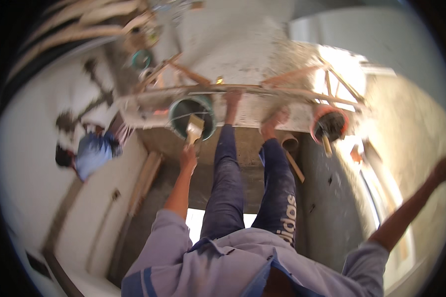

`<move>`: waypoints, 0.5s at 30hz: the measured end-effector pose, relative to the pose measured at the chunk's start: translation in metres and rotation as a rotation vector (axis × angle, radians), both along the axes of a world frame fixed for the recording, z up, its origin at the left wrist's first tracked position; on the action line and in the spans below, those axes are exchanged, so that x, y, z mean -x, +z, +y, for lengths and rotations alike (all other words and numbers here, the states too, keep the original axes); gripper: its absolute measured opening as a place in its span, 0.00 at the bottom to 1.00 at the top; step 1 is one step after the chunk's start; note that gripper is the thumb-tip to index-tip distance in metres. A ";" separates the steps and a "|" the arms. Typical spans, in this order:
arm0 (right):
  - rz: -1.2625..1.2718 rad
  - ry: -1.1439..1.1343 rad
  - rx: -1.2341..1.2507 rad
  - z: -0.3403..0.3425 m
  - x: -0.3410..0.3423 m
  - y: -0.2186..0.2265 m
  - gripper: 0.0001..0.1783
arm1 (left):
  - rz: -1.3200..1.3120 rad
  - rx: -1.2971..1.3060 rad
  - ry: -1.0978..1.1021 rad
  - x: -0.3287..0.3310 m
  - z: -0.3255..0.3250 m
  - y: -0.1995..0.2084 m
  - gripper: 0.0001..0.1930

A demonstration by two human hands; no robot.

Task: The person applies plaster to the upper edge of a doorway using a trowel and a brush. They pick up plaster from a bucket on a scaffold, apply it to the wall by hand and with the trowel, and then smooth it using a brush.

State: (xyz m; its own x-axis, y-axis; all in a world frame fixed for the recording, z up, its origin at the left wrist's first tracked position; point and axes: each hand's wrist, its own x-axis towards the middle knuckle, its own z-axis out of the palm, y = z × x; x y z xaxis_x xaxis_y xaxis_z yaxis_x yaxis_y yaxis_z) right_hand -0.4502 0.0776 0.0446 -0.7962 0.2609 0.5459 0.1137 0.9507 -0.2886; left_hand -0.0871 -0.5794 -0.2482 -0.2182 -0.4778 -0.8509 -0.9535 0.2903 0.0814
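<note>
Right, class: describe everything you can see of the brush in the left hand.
The brush is wide and flat, with a pale, wooden-looking handle and light bristles. The left hand grips its handle from below, holding it upright over the rim of a green bucket on the scaffold platform. Whether the bristles are wet is unclear.

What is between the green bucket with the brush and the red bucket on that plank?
In the head view, the person's two bare feet stand on the wooden plank between the green bucket and the red bucket.

Paint-spattered plank platform on a timber frame, a green bucket set at its left, a red bucket at its right, two bare feet planted between.
</note>
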 end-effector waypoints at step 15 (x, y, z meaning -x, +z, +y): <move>-1.078 -0.164 0.873 -0.231 -0.393 -0.148 0.31 | 0.688 -0.611 -1.253 0.217 0.331 0.029 0.10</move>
